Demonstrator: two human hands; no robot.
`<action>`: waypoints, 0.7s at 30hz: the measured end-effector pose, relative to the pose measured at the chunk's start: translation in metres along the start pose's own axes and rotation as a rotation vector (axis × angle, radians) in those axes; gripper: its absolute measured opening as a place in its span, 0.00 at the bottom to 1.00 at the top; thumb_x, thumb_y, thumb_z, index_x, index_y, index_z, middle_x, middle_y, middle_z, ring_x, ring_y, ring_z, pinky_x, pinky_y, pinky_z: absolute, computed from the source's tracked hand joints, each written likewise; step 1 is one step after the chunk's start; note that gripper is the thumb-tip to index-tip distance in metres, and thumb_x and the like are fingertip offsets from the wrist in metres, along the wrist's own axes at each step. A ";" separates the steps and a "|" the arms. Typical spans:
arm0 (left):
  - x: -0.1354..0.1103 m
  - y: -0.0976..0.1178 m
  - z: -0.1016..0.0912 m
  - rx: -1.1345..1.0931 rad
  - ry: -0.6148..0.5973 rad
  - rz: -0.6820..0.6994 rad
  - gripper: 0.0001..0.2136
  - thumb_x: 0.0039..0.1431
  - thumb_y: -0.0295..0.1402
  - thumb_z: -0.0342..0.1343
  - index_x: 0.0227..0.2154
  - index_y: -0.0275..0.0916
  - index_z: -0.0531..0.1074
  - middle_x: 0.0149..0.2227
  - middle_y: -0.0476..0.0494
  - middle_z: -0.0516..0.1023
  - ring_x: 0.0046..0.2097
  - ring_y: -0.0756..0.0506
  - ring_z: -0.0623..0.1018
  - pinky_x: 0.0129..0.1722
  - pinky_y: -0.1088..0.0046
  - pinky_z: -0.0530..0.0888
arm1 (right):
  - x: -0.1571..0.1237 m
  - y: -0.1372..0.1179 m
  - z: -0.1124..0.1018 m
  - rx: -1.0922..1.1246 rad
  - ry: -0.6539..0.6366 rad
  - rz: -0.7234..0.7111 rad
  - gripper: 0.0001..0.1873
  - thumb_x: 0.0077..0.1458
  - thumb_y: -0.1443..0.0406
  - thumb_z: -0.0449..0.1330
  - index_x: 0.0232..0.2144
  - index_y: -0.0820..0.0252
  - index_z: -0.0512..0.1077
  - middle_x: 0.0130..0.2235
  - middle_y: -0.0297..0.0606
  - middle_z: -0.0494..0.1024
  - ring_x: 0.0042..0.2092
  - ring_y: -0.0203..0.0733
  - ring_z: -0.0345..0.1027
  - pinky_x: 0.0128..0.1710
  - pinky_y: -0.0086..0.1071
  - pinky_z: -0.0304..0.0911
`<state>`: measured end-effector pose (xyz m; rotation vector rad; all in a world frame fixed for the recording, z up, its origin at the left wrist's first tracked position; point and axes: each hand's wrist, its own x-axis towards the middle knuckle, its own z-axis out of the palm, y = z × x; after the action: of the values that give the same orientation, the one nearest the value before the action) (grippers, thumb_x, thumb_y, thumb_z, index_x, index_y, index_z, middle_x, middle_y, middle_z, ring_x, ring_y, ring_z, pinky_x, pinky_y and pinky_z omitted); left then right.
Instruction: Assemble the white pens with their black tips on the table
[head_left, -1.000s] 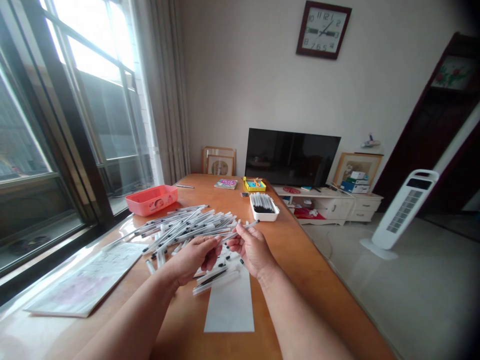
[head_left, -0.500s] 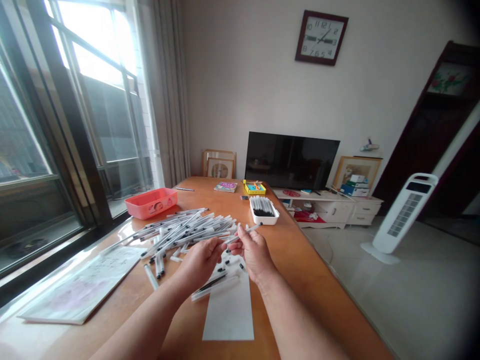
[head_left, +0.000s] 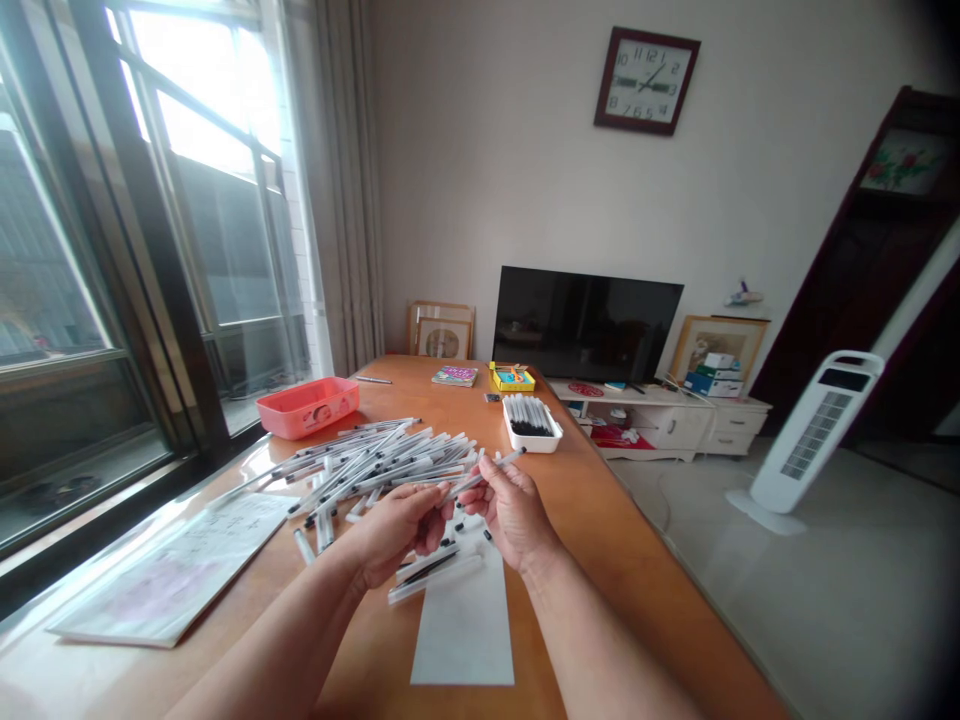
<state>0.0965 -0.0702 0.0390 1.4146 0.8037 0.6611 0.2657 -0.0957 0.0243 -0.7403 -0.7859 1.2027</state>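
Note:
Both my hands are raised just above the wooden table (head_left: 600,560), close together. My right hand (head_left: 514,510) pinches a white pen (head_left: 487,473) whose black-tipped end points up and to the right. My left hand (head_left: 401,525) is curled at the pen's lower end, fingers closed around it. Behind my hands lies a big loose pile of white pens (head_left: 375,463) with black tips. Two more pens (head_left: 431,570) lie under my hands at the top of a white paper sheet (head_left: 465,630).
A white tray of pens (head_left: 531,422) stands beyond the pile, a pink tray (head_left: 307,405) at the left by the window. A printed sheet (head_left: 172,570) lies at the near left. Farther back are a small book (head_left: 454,376) and a yellow box (head_left: 511,377). The table's right edge drops to the floor.
My hands stay together on the same pen, shifting only slightly; the pen's tip has tilted a bit higher. The view has moved a little.

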 end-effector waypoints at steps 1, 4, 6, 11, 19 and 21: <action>0.000 -0.001 0.001 0.039 0.003 0.015 0.23 0.64 0.53 0.47 0.29 0.37 0.70 0.18 0.49 0.70 0.21 0.51 0.65 0.23 0.75 0.60 | 0.001 0.001 -0.001 -0.022 0.013 -0.015 0.20 0.53 0.51 0.67 0.33 0.64 0.73 0.25 0.35 0.77 0.25 0.35 0.73 0.24 0.25 0.68; 0.002 -0.003 0.006 0.240 0.067 0.160 0.22 0.63 0.53 0.49 0.33 0.37 0.71 0.26 0.45 0.76 0.27 0.49 0.70 0.28 0.74 0.65 | 0.004 0.006 -0.004 -0.112 0.090 -0.061 0.22 0.52 0.48 0.67 0.33 0.63 0.73 0.25 0.35 0.77 0.24 0.35 0.72 0.21 0.24 0.65; 0.004 -0.004 0.009 0.385 0.126 0.286 0.19 0.61 0.51 0.52 0.34 0.38 0.72 0.30 0.45 0.77 0.30 0.48 0.72 0.31 0.73 0.67 | 0.006 0.008 -0.006 -0.159 0.132 -0.078 0.23 0.52 0.47 0.66 0.33 0.63 0.73 0.25 0.35 0.77 0.23 0.35 0.71 0.20 0.24 0.63; 0.005 -0.005 0.010 0.601 0.167 0.390 0.16 0.63 0.47 0.51 0.33 0.39 0.75 0.28 0.46 0.76 0.30 0.47 0.72 0.30 0.74 0.66 | 0.006 0.010 -0.005 -0.266 0.156 -0.127 0.24 0.54 0.45 0.63 0.32 0.62 0.73 0.22 0.35 0.77 0.20 0.34 0.67 0.20 0.25 0.62; 0.001 0.001 0.007 0.506 0.028 0.285 0.18 0.62 0.50 0.52 0.33 0.38 0.74 0.28 0.46 0.77 0.28 0.49 0.72 0.29 0.75 0.67 | -0.001 0.003 0.002 -0.309 0.153 -0.180 0.24 0.56 0.45 0.61 0.31 0.61 0.72 0.21 0.35 0.77 0.19 0.34 0.66 0.19 0.26 0.62; 0.000 0.002 0.007 0.460 0.005 0.283 0.19 0.63 0.50 0.51 0.34 0.38 0.73 0.29 0.46 0.77 0.29 0.48 0.73 0.30 0.75 0.68 | 0.001 0.003 0.002 -0.218 0.155 -0.118 0.23 0.55 0.46 0.62 0.31 0.61 0.72 0.21 0.36 0.77 0.19 0.34 0.67 0.18 0.25 0.59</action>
<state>0.1021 -0.0737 0.0413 1.9710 0.7974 0.7223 0.2628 -0.0938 0.0231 -0.9411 -0.8270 0.9509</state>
